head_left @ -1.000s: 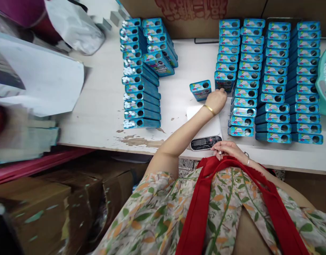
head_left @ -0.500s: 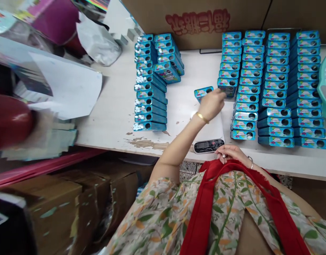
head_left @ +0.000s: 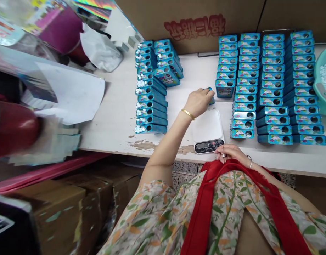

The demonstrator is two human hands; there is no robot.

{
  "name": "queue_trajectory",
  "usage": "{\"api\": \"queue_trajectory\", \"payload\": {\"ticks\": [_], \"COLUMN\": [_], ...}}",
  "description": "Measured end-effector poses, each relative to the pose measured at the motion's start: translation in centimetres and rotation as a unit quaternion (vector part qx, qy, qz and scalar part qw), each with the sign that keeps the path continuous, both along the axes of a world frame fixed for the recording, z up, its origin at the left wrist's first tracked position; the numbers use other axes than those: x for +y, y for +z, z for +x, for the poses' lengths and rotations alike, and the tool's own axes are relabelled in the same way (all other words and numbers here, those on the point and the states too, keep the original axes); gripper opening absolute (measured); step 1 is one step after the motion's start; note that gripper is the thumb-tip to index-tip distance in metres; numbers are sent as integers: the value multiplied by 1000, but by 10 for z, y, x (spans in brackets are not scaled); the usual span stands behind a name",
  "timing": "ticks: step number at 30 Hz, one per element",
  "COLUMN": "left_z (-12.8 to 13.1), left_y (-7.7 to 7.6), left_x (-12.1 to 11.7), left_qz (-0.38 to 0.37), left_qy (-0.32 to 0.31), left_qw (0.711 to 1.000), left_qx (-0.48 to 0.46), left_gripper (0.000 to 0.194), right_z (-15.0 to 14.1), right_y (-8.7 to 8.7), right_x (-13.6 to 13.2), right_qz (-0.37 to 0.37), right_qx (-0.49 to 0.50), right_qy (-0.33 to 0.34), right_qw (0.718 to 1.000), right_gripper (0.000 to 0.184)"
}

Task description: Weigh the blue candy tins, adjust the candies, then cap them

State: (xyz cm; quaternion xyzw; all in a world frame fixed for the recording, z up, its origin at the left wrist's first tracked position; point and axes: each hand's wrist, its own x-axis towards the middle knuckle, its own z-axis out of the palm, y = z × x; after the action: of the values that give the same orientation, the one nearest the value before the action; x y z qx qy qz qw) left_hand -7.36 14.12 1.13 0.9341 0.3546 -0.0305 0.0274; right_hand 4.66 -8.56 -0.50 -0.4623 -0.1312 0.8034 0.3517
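My left hand [head_left: 198,102] closes on a small blue candy box [head_left: 212,100] just behind the white kitchen scale [head_left: 207,125]. My fingers hide most of that box. The scale's display [head_left: 203,145] seems to read zero, and its pan bears nothing. Near the table's front edge, beside the scale, my right hand [head_left: 230,153] is held closed, palm side up, with white candy pieces [head_left: 223,155] showing between its fingers. To the right of the left hand, an upright blue box [head_left: 225,88] stands at the front of a row.
Several rows of blue boxes [head_left: 274,92] with round holes on top fill the right side. More boxes [head_left: 152,106], many with white pieces on top, stand at left. A green basin [head_left: 318,85] of pale candies sits far right. A cardboard carton [head_left: 195,21] borders the back.
My left hand has moved left from beside the right-hand row onto the lone box behind the scale and closed on it. The right hand stays by the scale. The view has shifted slightly.
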Motion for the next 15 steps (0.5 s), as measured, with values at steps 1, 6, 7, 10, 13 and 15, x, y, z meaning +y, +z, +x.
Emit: {"api": "queue_trajectory", "payload": {"ticks": [1, 6, 7, 10, 13, 15], "left_z": [3, 29, 36, 55, 52, 33], "left_y": [-2, -12, -14, -16, -15, -12], "left_x": [0, -1, -2, -6, -5, 6], "left_qz": [3, 12, 14, 19, -3, -17], "left_qy": [-17, -118, -131, -142, -114, -34], "left_qw": [1000, 993, 991, 989, 987, 985], "left_qx": [3, -20, -25, -46, -112, -170], "left_gripper": [26, 29, 30, 31, 25, 19], "right_z": [0, -2, -2, -1, 3, 4], "right_y": [1, -2, -4, -9, -13, -15], "right_x": [0, 0, 0, -1, -1, -1], "right_qz": [1, 1, 0, -5, -11, -19], "right_qx": [0, -4, -6, -7, 3, 8], "right_qy": [-2, 1, 0, 5, 18, 27], "right_qw": [1000, 1000, 1000, 1000, 1000, 999], "right_gripper": [21, 20, 21, 27, 32, 37]}}
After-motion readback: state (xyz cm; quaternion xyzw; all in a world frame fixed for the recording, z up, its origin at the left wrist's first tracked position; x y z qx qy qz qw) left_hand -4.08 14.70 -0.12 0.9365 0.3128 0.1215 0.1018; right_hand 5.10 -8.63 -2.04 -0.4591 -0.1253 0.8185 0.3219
